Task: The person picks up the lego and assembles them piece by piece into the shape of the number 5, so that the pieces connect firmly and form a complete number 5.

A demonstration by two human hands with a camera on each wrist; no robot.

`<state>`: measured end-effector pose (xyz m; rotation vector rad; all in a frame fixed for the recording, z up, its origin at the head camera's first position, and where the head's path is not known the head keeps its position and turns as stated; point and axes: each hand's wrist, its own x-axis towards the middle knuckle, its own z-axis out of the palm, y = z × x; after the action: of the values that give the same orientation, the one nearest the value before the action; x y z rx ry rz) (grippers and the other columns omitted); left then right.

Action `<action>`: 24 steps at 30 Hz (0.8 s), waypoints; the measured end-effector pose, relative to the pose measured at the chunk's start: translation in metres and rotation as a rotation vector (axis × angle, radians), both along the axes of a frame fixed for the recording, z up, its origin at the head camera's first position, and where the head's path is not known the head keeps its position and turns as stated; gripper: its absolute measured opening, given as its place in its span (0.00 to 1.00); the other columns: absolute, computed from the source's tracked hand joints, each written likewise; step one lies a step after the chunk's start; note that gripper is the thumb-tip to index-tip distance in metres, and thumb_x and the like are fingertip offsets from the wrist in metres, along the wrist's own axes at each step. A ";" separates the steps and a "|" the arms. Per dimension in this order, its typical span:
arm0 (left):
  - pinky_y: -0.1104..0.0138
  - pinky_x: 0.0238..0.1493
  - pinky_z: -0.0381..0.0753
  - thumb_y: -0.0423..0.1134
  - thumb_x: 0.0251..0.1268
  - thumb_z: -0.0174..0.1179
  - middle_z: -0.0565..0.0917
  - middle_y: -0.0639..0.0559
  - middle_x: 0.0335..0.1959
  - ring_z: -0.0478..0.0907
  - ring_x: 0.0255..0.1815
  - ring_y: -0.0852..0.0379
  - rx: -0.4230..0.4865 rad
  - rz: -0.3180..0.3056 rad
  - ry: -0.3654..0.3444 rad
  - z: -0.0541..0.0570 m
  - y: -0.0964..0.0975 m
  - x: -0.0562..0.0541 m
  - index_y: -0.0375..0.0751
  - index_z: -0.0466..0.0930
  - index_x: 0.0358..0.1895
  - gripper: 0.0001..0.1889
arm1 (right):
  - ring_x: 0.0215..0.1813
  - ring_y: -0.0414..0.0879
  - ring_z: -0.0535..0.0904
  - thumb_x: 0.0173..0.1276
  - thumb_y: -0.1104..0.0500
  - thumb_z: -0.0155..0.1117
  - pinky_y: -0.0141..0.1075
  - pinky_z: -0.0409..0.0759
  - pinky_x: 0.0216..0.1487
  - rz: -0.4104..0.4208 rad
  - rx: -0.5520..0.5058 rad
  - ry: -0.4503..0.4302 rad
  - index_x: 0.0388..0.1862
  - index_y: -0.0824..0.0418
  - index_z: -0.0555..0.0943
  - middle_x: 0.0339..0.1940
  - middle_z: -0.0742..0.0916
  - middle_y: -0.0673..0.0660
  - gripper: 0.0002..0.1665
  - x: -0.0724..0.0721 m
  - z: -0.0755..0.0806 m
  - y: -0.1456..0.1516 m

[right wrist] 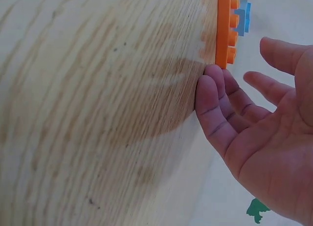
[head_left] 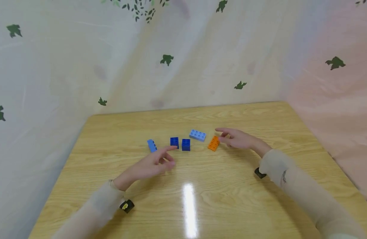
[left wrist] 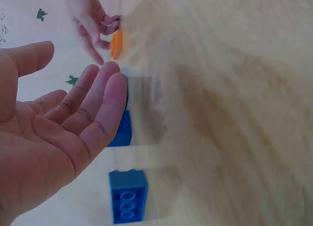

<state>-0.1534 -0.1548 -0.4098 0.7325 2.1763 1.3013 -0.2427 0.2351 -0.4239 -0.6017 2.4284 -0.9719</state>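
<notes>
My left hand hovers over the wooden table with its fingers loosely extended, holding nothing. Its index fingertip appears just in front of a dark blue brick; contact cannot be told. A second dark blue brick stands close on the right. Left of these, a blue brick lies on its side, its hollow underside showing in the left wrist view. My right hand is beside a flat orange brick, fingers relaxed. In the right wrist view its fingertips come right up to the orange brick's end; nothing is gripped.
A light blue brick lies studs up between the dark blue bricks and the orange one. The wooden table ends at a pale cloth with green leaf patterns behind, and cloth also hangs along both sides.
</notes>
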 end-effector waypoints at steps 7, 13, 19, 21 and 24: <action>0.55 0.44 0.86 0.49 0.79 0.55 0.83 0.42 0.52 0.84 0.48 0.46 0.013 0.021 -0.194 -0.013 0.017 -0.011 0.45 0.55 0.80 0.33 | 0.44 0.52 0.80 0.81 0.54 0.56 0.46 0.80 0.47 0.044 0.057 0.041 0.73 0.66 0.70 0.58 0.82 0.63 0.28 -0.003 -0.002 -0.005; 0.55 0.46 0.86 0.49 0.79 0.55 0.83 0.43 0.55 0.83 0.48 0.45 0.044 0.033 -0.278 -0.020 0.020 -0.017 0.46 0.58 0.79 0.31 | 0.49 0.49 0.79 0.77 0.55 0.62 0.48 0.79 0.56 0.118 0.085 0.080 0.67 0.65 0.77 0.53 0.86 0.56 0.24 0.002 -0.005 -0.016; 0.55 0.47 0.86 0.50 0.79 0.55 0.83 0.41 0.55 0.83 0.48 0.45 0.059 0.034 -0.292 -0.022 0.020 -0.019 0.43 0.59 0.78 0.32 | 0.44 0.46 0.78 0.73 0.55 0.67 0.42 0.79 0.52 0.136 0.043 0.043 0.65 0.65 0.79 0.44 0.86 0.50 0.25 0.010 -0.004 -0.027; 0.55 0.47 0.86 0.49 0.79 0.55 0.83 0.41 0.55 0.83 0.48 0.45 0.062 0.038 -0.302 -0.021 0.019 -0.020 0.42 0.59 0.77 0.31 | 0.43 0.46 0.78 0.73 0.56 0.68 0.39 0.79 0.49 0.143 0.027 0.020 0.65 0.64 0.79 0.42 0.86 0.50 0.25 0.013 -0.004 -0.031; 0.55 0.47 0.86 0.48 0.79 0.55 0.83 0.41 0.54 0.83 0.48 0.45 0.064 0.045 -0.316 -0.023 0.019 -0.021 0.41 0.59 0.77 0.31 | 0.34 0.45 0.77 0.73 0.56 0.68 0.35 0.79 0.38 0.166 0.004 -0.015 0.64 0.63 0.79 0.39 0.85 0.50 0.24 0.017 -0.003 -0.038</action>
<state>-0.1745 -0.1362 -0.4325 0.4663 1.9145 1.4098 -0.2255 0.1975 -0.4274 -0.7777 2.3248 -0.8994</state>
